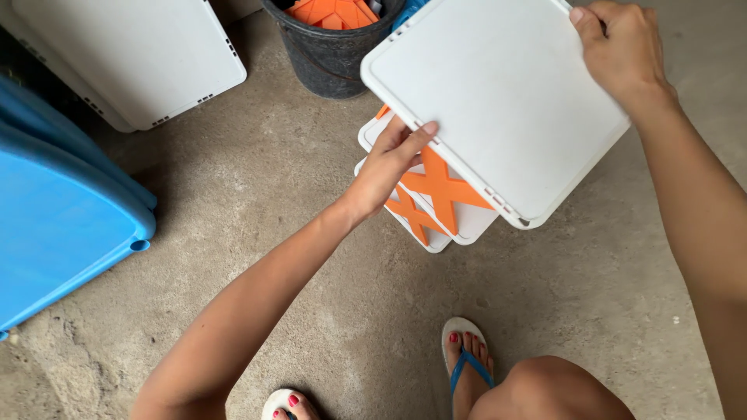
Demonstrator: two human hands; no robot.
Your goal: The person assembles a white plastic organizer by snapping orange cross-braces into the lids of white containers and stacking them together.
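Your left hand (389, 159) pinches the white panel's (498, 101) seven o'clock edge; your right hand (622, 50) grips its one o'clock corner, keeping it level above the stack (447, 204) with orange crosses.

The white panel (498, 101) I hold looks like smooth, matt plastic. The floor (311, 233) under me is rough grey concrete, and the dark bucket (327, 54) looks scuffed, dull plastic.

Single head view, steeply downward, close over floor (327, 311).
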